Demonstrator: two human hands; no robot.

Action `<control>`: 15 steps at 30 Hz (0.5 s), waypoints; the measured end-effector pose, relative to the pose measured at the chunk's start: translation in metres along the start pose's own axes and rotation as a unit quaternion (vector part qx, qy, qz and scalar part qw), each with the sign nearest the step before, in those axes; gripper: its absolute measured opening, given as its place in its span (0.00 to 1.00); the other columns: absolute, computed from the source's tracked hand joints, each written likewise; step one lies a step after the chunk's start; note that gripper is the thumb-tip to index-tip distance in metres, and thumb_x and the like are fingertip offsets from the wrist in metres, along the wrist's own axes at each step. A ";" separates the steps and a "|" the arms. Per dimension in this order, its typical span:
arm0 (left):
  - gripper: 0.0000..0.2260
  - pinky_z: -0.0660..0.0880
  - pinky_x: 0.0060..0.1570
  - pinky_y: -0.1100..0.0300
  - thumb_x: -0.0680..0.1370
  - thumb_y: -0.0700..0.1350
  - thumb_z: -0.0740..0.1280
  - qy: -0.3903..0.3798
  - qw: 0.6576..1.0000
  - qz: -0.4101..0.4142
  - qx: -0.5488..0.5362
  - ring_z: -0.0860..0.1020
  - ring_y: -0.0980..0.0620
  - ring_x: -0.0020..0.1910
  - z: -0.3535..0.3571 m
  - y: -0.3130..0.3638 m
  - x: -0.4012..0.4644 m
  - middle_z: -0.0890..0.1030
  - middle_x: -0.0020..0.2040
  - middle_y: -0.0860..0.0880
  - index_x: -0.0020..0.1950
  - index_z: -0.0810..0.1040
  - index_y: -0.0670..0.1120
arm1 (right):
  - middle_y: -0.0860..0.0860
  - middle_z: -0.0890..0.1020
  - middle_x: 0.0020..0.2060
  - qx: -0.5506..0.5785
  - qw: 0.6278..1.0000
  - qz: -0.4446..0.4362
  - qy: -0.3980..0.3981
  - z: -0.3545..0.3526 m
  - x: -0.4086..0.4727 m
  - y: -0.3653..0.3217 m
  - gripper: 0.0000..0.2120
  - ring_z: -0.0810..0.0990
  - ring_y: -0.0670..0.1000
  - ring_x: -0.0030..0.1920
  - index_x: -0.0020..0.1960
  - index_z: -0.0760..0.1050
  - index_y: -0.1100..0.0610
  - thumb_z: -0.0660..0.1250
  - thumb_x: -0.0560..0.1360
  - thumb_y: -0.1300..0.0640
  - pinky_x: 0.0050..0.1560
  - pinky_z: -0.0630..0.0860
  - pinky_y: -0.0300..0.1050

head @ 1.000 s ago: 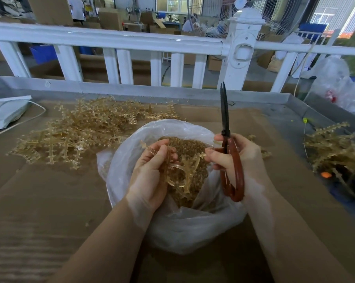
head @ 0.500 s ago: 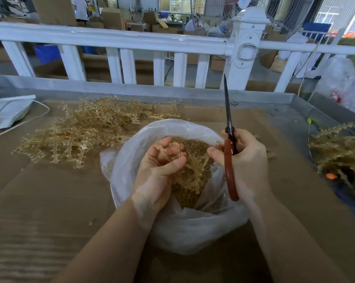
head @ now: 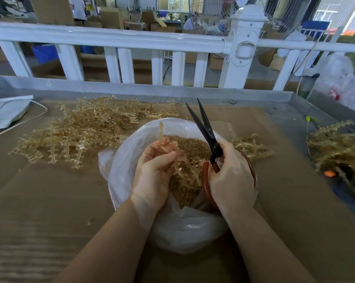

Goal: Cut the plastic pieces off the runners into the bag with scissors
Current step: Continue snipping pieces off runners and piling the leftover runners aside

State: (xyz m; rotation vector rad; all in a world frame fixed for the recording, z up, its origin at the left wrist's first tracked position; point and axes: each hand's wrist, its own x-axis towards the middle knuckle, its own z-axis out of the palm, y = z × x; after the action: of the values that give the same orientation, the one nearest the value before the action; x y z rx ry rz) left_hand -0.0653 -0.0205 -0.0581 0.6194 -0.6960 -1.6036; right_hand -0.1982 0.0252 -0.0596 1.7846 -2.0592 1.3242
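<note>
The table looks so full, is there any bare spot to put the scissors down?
Yes. Bare cardboard lies near left, between the bag and the runner pile behind it. More lies near right, between the bag and the right-hand runners. Crowded: far left under the pile, and the middle, where the left hand and right hand with the scissors work over the bag.

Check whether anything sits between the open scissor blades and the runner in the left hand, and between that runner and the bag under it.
Nothing visible does. The scissors, gripped by the right hand, point up and away, blades parted, right of the runner that the left hand holds. The gap between them is free, and the bag lies open directly beneath.
</note>
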 end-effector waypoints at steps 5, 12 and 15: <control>0.18 0.80 0.44 0.60 0.71 0.25 0.60 -0.015 0.999 0.010 0.036 0.81 0.49 0.43 -0.003 -0.005 -0.001 0.83 0.43 0.46 0.54 0.77 0.42 | 0.52 0.81 0.51 0.040 0.998 0.025 0.044 0.001 -0.001 0.001 0.17 0.78 0.53 0.55 0.61 0.75 0.59 0.70 0.74 0.59 0.57 0.75 0.49; 0.12 0.76 0.46 0.66 0.68 0.35 0.75 -0.009 0.967 0.106 0.233 0.81 0.56 0.42 -0.007 -0.011 -0.003 0.82 0.39 0.52 0.46 0.78 0.46 | 0.50 0.81 0.49 0.110 0.993 0.027 0.036 -0.001 -0.002 0.006 0.15 0.78 0.50 0.53 0.60 0.76 0.58 0.69 0.74 0.60 0.56 0.75 0.53; 0.12 0.76 0.49 0.66 0.68 0.35 0.75 -0.010 0.955 0.121 0.272 0.81 0.56 0.44 -0.007 -0.011 -0.004 0.82 0.41 0.50 0.48 0.78 0.45 | 0.52 0.81 0.51 0.126 0.991 0.026 0.028 0.000 -0.002 0.006 0.17 0.80 0.51 0.54 0.62 0.75 0.60 0.69 0.74 0.60 0.58 0.76 0.51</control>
State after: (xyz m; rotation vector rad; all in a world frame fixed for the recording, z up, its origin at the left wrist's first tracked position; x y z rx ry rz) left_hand -0.0671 -0.0161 -0.0710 0.8754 -1.1989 -1.1893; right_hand -0.2033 0.0263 -0.0636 1.7722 -1.9986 1.6948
